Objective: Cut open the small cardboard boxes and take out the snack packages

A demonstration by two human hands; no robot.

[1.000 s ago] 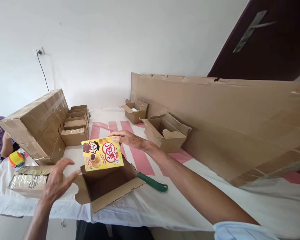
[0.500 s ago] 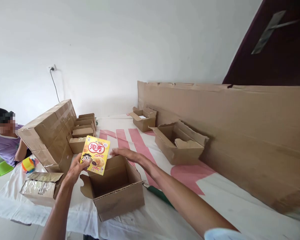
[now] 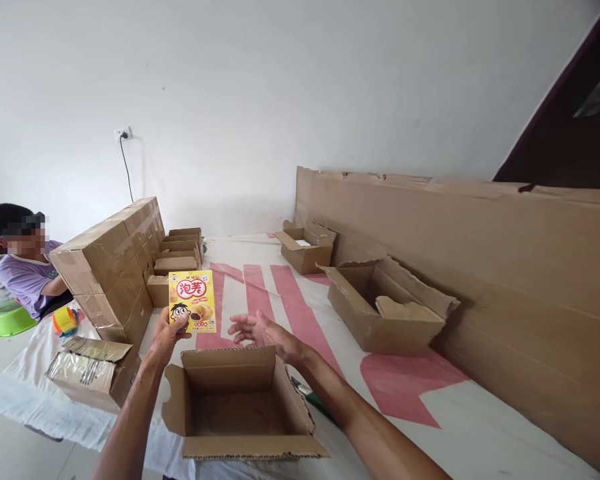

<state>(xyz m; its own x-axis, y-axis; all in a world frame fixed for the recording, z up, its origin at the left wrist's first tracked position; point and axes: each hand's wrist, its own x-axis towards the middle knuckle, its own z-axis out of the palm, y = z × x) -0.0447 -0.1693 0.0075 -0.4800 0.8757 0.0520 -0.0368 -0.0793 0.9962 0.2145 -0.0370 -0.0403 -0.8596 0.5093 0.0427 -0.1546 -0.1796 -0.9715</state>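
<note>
My left hand (image 3: pixel 173 333) grips a yellow snack box (image 3: pixel 193 300) by its lower left corner, thumb on the front. The box is upright, its printed face with red lettering and cream puffs toward me. My right hand (image 3: pixel 257 331) is held apart to its right, fingers spread and holding nothing, just beyond the far edge of an open cardboard box (image 3: pixel 245 448). That cardboard box stands in front of me with its flaps folded out and only its bare bottom showing inside. Part of a dark green object (image 3: pixel 323 405) shows beside its right wall.
Stacked cardboard boxes (image 3: pixel 105 267) form a wall at the left, with smaller boxes (image 3: pixel 183 248) behind. Two open boxes (image 3: pixel 380 323) (image 3: pixel 307 259) stand by a tall cardboard panel (image 3: pixel 455 267). A co-worker (image 3: pixel 33 280) sits at far left. An opened carton (image 3: pixel 90 373) lies near left.
The view has shifted left. The open cardboard box has turned square to me and sits lower in view. My right hand has come off its far edge, fingers opening; my left still holds the snack box.
</note>
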